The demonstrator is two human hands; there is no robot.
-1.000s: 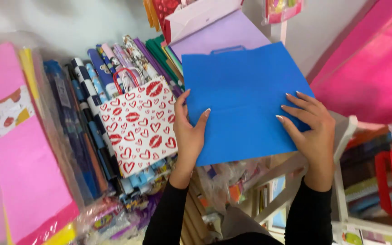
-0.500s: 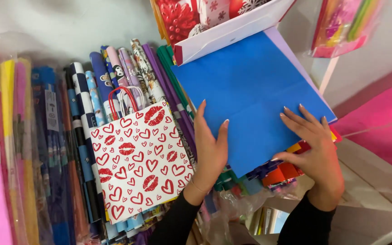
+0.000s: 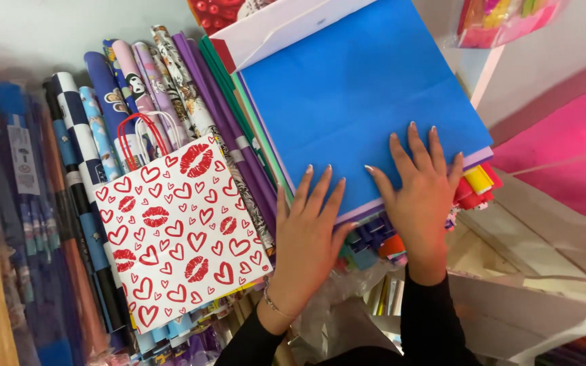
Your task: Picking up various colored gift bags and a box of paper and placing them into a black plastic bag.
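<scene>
A flat blue paper bag [image 3: 361,102] lies on top of a stack of other bags, with a lilac one just showing under its lower edge. My left hand [image 3: 306,237] rests palm down on the blue bag's lower left corner, fingers spread. My right hand [image 3: 422,190] presses flat on its lower edge, fingers apart. Neither hand grips anything. Left of my left hand stands a white gift bag with red hearts and lips [image 3: 178,230] and red cord handles.
Rolls of patterned wrapping paper [image 3: 137,88] lean in a row behind the heart bag. A white box lid [image 3: 272,30] sits above the blue bag. Pink sheets [image 3: 564,142] fill the right side, with coloured packs [image 3: 473,186] beneath the stack.
The blue bag has gone from being held up in both hands to lying flat on the stack. Both hands now press on its lower edge.
</scene>
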